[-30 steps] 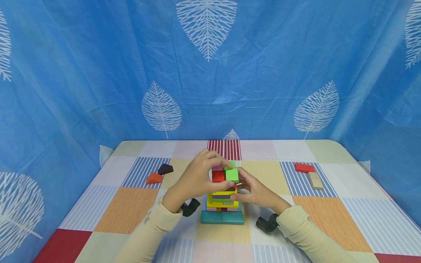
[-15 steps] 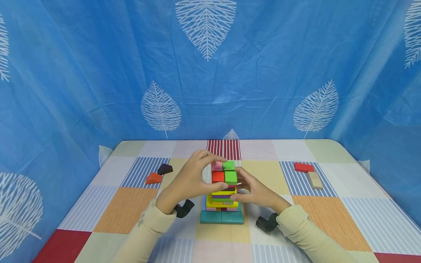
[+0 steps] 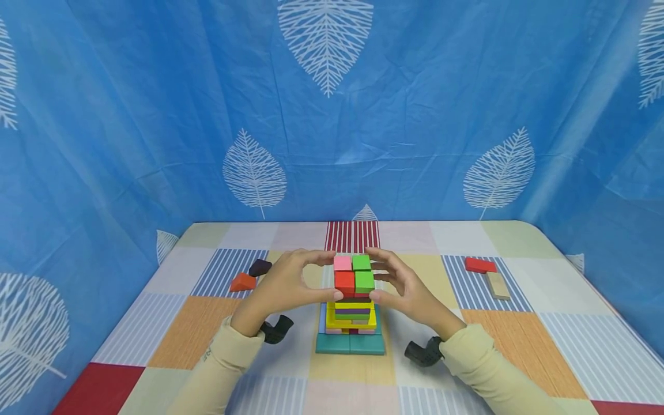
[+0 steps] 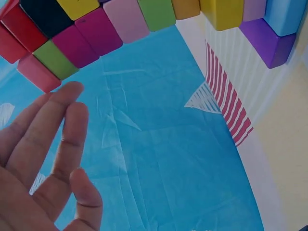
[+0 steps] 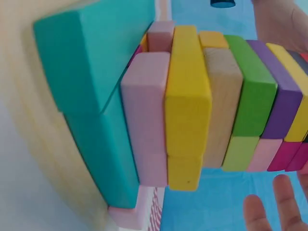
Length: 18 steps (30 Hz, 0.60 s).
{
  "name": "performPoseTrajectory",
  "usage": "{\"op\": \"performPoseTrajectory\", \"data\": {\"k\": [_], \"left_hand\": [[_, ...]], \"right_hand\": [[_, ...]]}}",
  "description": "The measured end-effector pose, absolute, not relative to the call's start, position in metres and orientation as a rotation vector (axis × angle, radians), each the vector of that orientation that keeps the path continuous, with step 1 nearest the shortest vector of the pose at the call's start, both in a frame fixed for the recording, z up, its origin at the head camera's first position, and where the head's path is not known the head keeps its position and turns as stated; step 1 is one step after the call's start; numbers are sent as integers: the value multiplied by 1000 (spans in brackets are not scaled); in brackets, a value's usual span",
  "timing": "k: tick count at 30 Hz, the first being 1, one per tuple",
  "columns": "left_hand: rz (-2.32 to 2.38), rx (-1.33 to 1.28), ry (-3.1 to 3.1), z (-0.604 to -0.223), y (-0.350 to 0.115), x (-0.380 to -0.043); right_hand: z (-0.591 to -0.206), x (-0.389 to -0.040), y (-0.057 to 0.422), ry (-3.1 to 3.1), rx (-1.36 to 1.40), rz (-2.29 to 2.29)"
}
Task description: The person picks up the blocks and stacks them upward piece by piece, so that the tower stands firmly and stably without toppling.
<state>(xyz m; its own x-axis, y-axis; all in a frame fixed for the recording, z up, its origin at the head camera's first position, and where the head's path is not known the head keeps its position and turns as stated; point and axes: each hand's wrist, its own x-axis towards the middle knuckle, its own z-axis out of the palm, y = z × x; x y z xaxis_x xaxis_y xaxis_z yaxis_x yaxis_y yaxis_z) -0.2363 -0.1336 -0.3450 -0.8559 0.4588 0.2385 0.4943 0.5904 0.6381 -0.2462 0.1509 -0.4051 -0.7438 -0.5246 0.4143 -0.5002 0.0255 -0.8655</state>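
Observation:
A tower of coloured wooden blocks (image 3: pixel 351 316) stands on a teal base (image 3: pixel 350 344) at mid-table. On top sit a pink block (image 3: pixel 342 263), a red block (image 3: pixel 344 282) and two green blocks (image 3: pixel 365 282). My left hand (image 3: pixel 290 283) flanks the upper left side, its thumb tip by the red block's front and its index by the pink one. In the left wrist view its fingertips (image 4: pixel 72 90) reach the tower's top end. My right hand (image 3: pixel 407 285) flanks the upper right side, thumb in front and fingers spread behind. Seen by the right wrist camera, fingers (image 5: pixel 284 192) show beside the tower.
At the left lie an orange block (image 3: pixel 242 282) and a black angular block (image 3: pixel 260 267). A red block (image 3: pixel 480 265) and a plain wooden block (image 3: pixel 497 285) lie at the right. Blue cloth (image 3: pixel 332 132) hangs behind the patchwork-covered table (image 3: pixel 353 369).
The front green block has settled level beside the red one. My left hand has let go of it and drawn back left; my right hand has risen to the top layer.

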Motion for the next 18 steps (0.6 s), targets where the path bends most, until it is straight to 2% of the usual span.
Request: {"op": "performPoseTrajectory", "data": {"k": [18], "left_hand": [[-1109,-837,-2687,-352,-127,-235]], "right_hand": [[-404,-242,145,2308,-1065,-1914]]}}
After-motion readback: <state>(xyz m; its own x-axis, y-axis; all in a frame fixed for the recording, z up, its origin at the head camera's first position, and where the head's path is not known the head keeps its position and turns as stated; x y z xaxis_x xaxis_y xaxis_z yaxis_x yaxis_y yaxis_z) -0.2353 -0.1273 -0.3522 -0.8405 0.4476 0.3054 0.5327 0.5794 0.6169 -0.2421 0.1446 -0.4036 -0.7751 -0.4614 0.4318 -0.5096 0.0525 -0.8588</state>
